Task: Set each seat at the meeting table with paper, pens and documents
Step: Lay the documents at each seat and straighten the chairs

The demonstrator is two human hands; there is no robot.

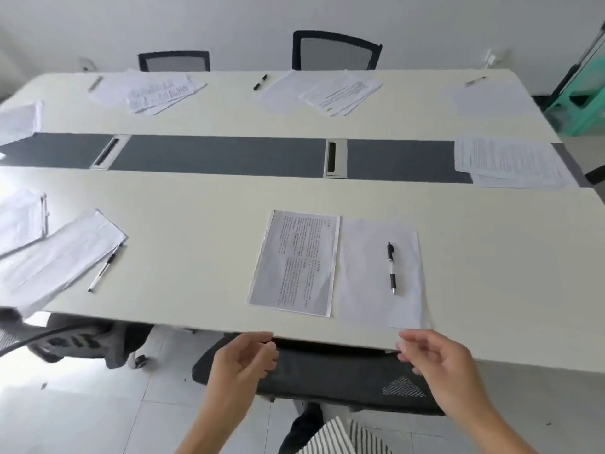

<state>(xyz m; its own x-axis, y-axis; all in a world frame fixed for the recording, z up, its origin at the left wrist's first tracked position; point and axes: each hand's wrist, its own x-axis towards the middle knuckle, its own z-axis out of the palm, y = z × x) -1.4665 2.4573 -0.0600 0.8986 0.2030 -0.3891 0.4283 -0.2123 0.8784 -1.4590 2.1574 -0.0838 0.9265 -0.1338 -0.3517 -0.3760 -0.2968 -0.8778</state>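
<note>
Overhanging worktop edge: blank sheet with pen; both hands empty, fingers loosely spread; brushing could dislodge it.

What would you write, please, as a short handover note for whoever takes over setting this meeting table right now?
Hands: left hand and right hand are both empty, open, just off the near table edge.
Near seat: printed document lies flat beside a blank sheet, with a black pen on the blank sheet. Looks set.
Near-left seat: papers askew, pen at their edge; could use straightening.
Far side: two seats have papers and pens; the far-right seat shows a blank sheet and pen, no printed document visible.
Spare document stack lies at the right end.
</note>
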